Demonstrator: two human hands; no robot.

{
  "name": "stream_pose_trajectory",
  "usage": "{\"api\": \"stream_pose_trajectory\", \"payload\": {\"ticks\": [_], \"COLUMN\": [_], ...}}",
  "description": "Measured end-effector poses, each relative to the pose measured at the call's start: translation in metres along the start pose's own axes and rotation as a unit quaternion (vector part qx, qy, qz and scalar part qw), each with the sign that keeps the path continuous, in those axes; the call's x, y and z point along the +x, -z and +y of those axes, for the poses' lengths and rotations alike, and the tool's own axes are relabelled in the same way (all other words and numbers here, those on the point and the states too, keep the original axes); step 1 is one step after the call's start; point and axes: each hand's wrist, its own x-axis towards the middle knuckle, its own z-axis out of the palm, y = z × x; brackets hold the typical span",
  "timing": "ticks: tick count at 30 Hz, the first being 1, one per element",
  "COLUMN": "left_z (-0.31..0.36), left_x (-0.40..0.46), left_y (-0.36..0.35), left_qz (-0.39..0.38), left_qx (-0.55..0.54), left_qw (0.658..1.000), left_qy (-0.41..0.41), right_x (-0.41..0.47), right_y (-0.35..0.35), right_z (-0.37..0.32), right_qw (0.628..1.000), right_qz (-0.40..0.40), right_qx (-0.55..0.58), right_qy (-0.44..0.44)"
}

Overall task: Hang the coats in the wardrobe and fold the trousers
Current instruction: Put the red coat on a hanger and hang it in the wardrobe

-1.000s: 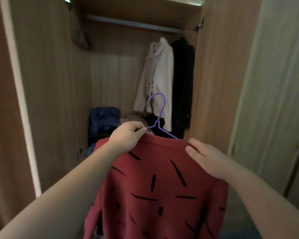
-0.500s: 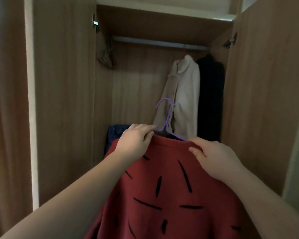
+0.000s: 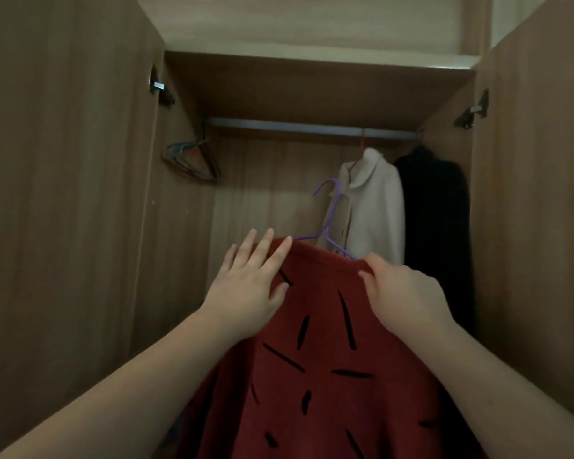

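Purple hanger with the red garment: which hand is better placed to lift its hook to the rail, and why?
Probably the right hand: it grips the red garment at the purple hanger. The left hand lies open.

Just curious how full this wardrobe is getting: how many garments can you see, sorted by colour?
Red with black dashes: 1, the red garment held on a purple hanger
White: 1, white coat on the rail
Black: 1, black coat on the rail
Total: 3
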Motion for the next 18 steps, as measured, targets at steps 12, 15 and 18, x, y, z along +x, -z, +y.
{"api": "stream_pose_trajectory", "payload": {"ticks": [12, 15, 18], "left_z": [-0.072, -0.093, -0.111], "left_x": [0.16, 0.196, 0.231], "left_y": [-0.097, -0.125, -0.153], "left_qz": [0.085, 0.104, 0.12], "left_qx": [0.001, -0.044, -0.072], "left_qw": [0.996, 0.994, 0.99], "left_qy": [0.002, 0.006, -0.001], "right_x": [0.171, 0.211, 0.246], "right_y": [-0.092, -0.107, -0.119], "right_z": [0.037, 0.04, 0.04], "right_qw": [0.994, 0.991, 0.987], "right_qz": [0.076, 0.084, 0.084], "right_qx": [-0.076, -0.091, -0.122], "right_qy": [-0.02, -0.047, -0.063]}}
